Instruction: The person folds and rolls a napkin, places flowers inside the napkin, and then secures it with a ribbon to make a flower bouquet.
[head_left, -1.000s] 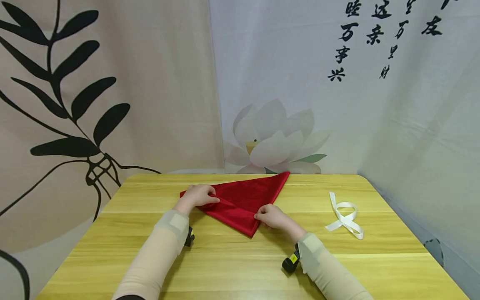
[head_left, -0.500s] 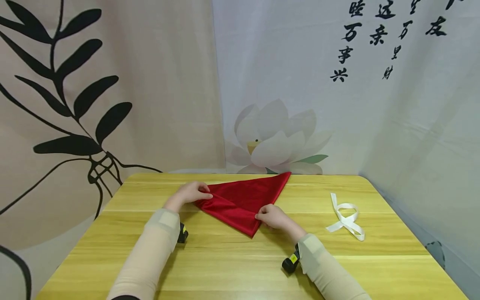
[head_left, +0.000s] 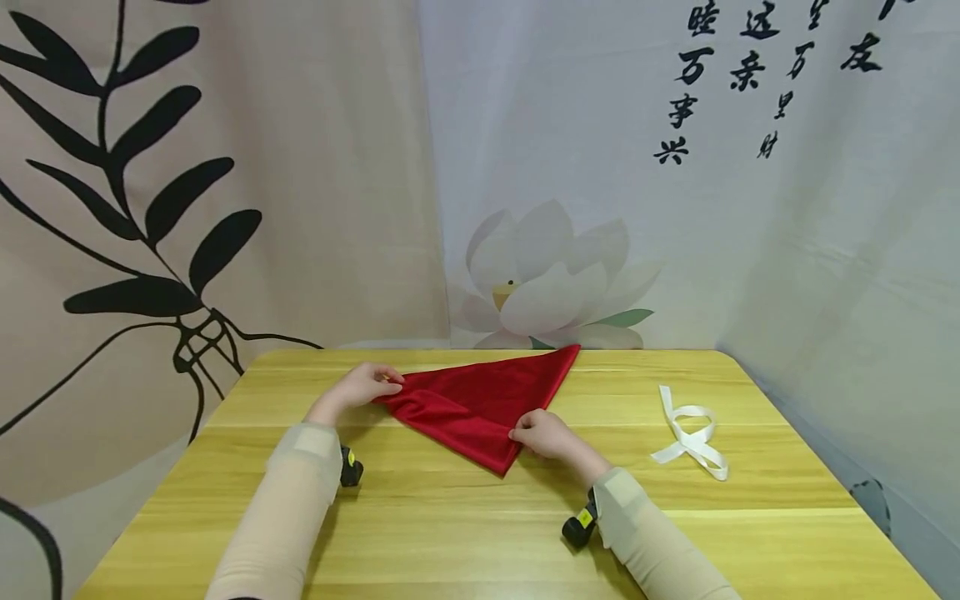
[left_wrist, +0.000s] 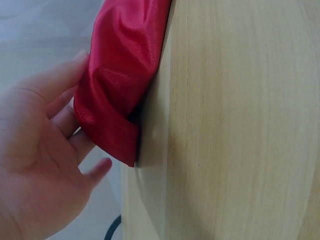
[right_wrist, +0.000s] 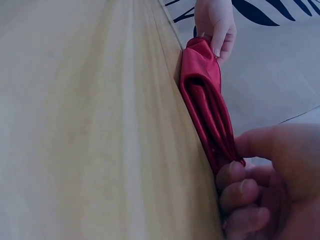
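Note:
A shiny red satin cloth (head_left: pixel 480 404), folded to a rough triangle, lies on the table with a loose fold along its near side. At its left corner my left hand (head_left: pixel 360 386) pinches the edge between thumb and fingers. The left wrist view shows the rumpled corner of the cloth (left_wrist: pixel 117 75) against the fingers, its tip hanging past them. My right hand (head_left: pixel 547 433) holds the near right edge, close to the front corner. In the right wrist view, the thumb and curled fingers of this hand (right_wrist: pixel 287 175) grip stacked layers of the cloth (right_wrist: pixel 205 95).
On the right of the wooden table (head_left: pixel 450 533) lies a looped white ribbon (head_left: pixel 693 442). A black wrist camera (head_left: pixel 350 467) hangs under the left forearm, another black camera (head_left: pixel 577 529) under the right. A printed curtain (head_left: pixel 337 167) hangs behind the table's far edge.
My left hand has slid leftward along the cloth to its left corner, and wrinkles have formed in the fold near it. The right hand has kept its place and grip.

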